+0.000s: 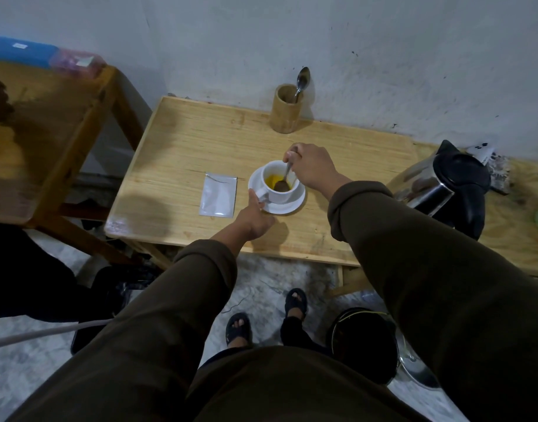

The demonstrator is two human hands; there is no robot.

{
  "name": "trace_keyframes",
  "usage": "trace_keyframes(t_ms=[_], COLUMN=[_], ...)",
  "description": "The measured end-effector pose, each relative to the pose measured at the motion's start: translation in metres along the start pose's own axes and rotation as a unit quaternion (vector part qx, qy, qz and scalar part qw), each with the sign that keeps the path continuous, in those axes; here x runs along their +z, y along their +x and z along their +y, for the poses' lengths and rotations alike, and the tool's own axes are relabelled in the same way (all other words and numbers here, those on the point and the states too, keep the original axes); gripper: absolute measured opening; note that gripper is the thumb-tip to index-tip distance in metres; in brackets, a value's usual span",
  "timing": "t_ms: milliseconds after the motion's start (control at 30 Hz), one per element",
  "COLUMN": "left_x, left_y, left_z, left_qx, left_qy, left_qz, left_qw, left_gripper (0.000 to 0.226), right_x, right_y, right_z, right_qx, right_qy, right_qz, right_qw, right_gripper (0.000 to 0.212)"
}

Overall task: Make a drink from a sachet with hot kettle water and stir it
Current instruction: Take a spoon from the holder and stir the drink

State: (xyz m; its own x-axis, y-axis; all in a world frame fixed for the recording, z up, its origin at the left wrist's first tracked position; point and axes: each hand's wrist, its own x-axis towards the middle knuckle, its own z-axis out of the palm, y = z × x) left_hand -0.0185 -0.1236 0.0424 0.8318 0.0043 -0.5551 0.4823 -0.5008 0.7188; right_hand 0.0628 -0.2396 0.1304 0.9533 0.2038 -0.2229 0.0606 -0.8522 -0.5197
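Note:
A white cup (281,194) stands on a white saucer (287,207) in the middle of the wooden table (182,153). Yellow liquid or powder shows inside the cup. My right hand (311,170) holds a metal spoon (284,178) whose bowl is down in the cup. My left hand (254,216) grips the cup's handle from the near side. A silver sachet (218,194) lies flat on the table just left of the saucer. The steel and black kettle (444,190) stands at the right, its lid shut.
A bamboo holder (284,109) with another spoon (301,82) stands at the back by the wall. A second wooden table (48,123) is at the left. Clutter lies behind the kettle. A black bin (362,342) and my sandalled feet are on the floor below.

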Motion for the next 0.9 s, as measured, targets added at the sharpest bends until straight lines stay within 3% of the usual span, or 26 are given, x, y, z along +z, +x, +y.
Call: trace_keyframes(t_ms=[133, 267, 533, 700, 900], left_x=[-0.0002, -0.0005, -0.0015, -0.0021, -0.0032], left_y=[-0.0002, -0.0003, -0.0002, 0.0000, -0.0006], left_z=[0.0008, 0.0012, 0.0012, 0.0009, 0.0013], left_qx=[0.000, 0.001, 0.004, 0.005, 0.005], left_qy=[0.002, 0.006, 0.006, 0.010, 0.017], left_qz=[-0.002, -0.004, -0.006, -0.008, -0.012], left_qw=[1.000, 1.000, 1.000, 1.000, 1.000], left_gripper=[0.099, 0.100, 0.099, 0.098, 0.099], right_x=[0.0017, 0.0037, 0.0017, 0.0026, -0.0023], right_y=[0.0000, -0.0014, 0.0010, 0.0006, 0.0020], right_z=[0.0069, 0.0049, 0.0065, 0.0019, -0.0006], right_qx=[0.005, -0.023, -0.005, -0.031, 0.000], right_qy=[-0.011, -0.009, -0.035, -0.028, -0.021], right_qz=[0.049, -0.005, 0.047, -0.013, 0.014], right_qw=[0.999, 1.000, 0.998, 0.999, 1.000], right_gripper=[0.030, 0.033, 0.030, 0.033, 0.030])
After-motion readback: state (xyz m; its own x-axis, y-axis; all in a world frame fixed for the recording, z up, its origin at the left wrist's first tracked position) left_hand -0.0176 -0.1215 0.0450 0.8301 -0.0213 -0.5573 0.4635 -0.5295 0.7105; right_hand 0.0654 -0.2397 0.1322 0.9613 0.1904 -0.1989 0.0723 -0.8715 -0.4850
